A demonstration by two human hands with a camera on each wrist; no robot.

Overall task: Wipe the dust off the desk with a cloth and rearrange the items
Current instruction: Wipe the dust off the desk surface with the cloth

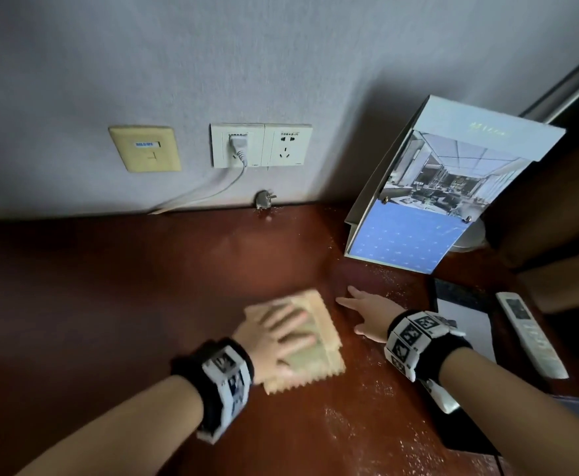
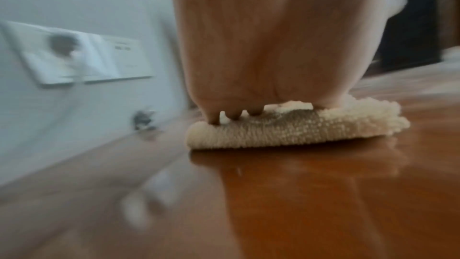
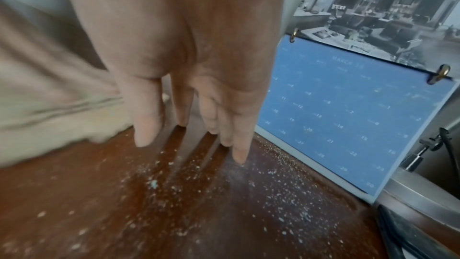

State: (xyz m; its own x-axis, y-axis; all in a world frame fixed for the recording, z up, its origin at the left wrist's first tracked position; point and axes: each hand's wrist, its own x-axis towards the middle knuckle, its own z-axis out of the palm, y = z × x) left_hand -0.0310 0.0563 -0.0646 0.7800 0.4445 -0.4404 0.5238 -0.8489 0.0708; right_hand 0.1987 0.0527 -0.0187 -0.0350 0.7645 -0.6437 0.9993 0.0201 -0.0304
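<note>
One cloth (image 1: 319, 341), two hands, left hand (image 1: 274, 338) pressing it

On the calendar (image 3: 348, 117) the blue sheet reads "MARCH" at its head, the figures after it too blurred to make out. Below run scattered white day numbers: 1, 2, 6, 7, 12, 13, 14, 19, 20, 21, 22, 27, 30 among them. The print on the wall sockets (image 1: 261, 145) and the blue label on the yellow plate (image 1: 145, 148) stay too small to read.
</note>
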